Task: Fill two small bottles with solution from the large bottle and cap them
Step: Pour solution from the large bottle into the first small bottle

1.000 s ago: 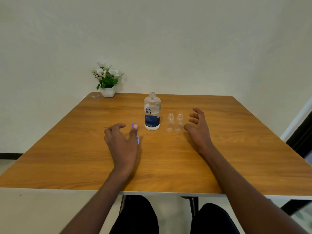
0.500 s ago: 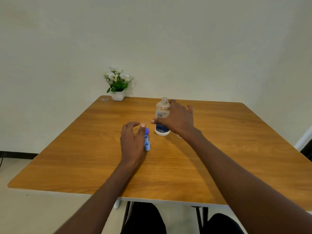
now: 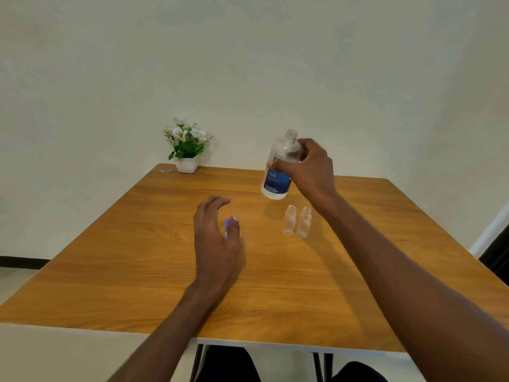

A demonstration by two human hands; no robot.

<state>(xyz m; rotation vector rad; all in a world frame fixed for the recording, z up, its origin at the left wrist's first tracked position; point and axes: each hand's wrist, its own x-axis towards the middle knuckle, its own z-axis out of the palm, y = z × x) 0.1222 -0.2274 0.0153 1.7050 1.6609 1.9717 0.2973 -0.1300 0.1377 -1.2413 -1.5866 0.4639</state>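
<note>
The right hand (image 3: 308, 169) grips the clear plastic solution bottle (image 3: 279, 172) aloft; the left hand (image 3: 216, 244), fingers loosely curled, hovers above blue caps (image 3: 226, 226).

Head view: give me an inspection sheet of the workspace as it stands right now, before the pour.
Surface: wooden table, dry as far as the view shows.
Job's things: large bottle, uncapped, lifted and tilted; two small bottles upright side by side, uncapped, apparently empty; blue caps mostly hidden behind the left hand.
Clutter: potted flowers at the far corner; small unclear item beside them.
Hands: right hand grips the large bottle; left hand relaxed, by the caps.
Cables: nothing seen.
Surroundings: plain wall.
</note>
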